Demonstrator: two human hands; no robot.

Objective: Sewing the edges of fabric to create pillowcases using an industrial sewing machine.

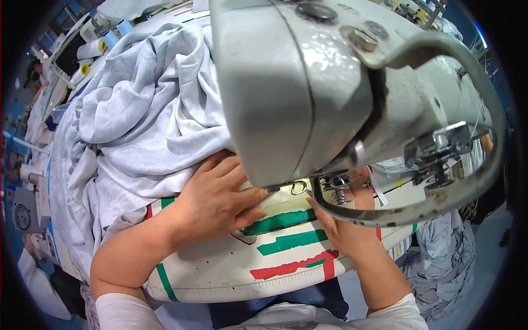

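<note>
A pale grey sewing machine fills the upper middle and hides the stitching spot beneath its head. My left hand lies at the left of that spot, fingers apart and pointing right, by the edge of a big heap of light grey fabric. Its index fingertip is at a small cream patch under the head; whether this is cloth cannot be told. My right hand rests on the right, thumb toward the needle area and apart from the fingers. The machine's curved metal bar partly covers it.
Green tape and red tape mark the white table, with a ruler along its front edge. Crumpled grey cloth hangs at the lower right. Thread cones stand at the far left. Another person's sleeve shows at lower left.
</note>
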